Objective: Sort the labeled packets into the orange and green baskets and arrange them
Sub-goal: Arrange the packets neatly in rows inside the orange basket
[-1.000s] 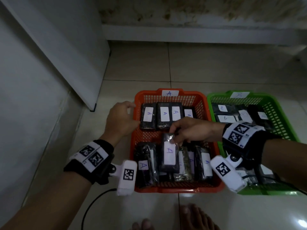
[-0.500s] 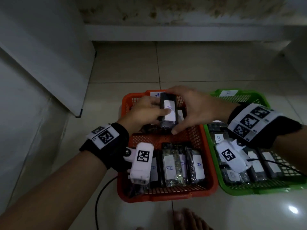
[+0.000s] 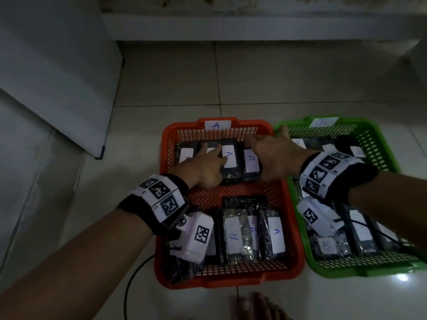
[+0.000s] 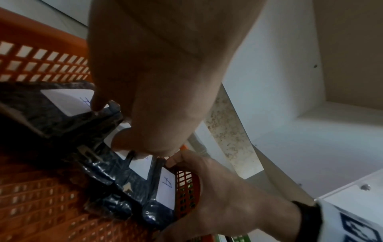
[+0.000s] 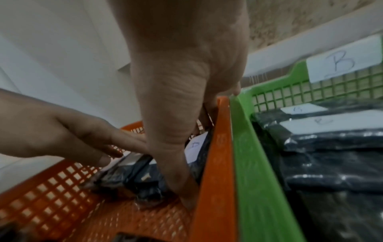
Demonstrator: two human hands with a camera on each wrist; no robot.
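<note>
Both hands are reaching into the far end of the orange basket (image 3: 293,218), which is sitting on the floor (image 3: 175,84) with its right wall touching the green basket (image 3: 379,144). The left hand (image 3: 203,167) is lying fairly flat, its fingers (image 3: 213,153) stretched out straight and pressing down on the white labels of the packets in the back row (image 3: 228,158); it is not gripping anything. The right hand (image 3: 275,155) is spread over the last packet (image 3: 250,160) at the right end of that row, right against the orange wall, with the thumb running down the packet's near edge and the fingers curling over its far end, so it is holding that packet in place. The packet is lying flat with its "A" label facing up. A second row of "A" packets (image 3: 254,234) is lying along the near edge of the orange basket. "B" packets (image 3: 328,247) are filling the green one.
</note>
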